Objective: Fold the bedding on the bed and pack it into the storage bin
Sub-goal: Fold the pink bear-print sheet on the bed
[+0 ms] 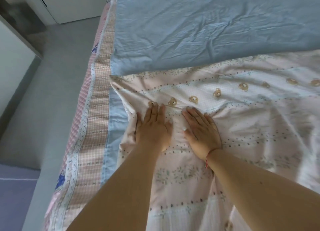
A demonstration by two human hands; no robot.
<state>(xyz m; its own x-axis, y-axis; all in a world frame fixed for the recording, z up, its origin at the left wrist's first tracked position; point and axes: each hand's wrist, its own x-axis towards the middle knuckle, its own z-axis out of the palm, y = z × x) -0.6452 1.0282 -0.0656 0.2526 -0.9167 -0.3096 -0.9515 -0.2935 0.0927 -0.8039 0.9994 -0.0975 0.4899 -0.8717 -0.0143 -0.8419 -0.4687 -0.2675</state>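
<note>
Both bare forearms reach up from the bottom edge toward the middle of the frame. The left hand lies flat, palm down, fingers straight and together. The right hand lies just beside it, flat, fingers angled up-left; a thin red cord, apparently a bracelet, circles its wrist.

This is a bedroom in a home. A bed fills most of the view, dressed in a pink checked sheet with a lace strip along its edge. A wrinkled pale blue quilt is spread across it, with a pink cover printed with small teddy bears and flowers lying on top. Beside the bed runs a grey floor, and white cupboard doors stand at the far wall.
</note>
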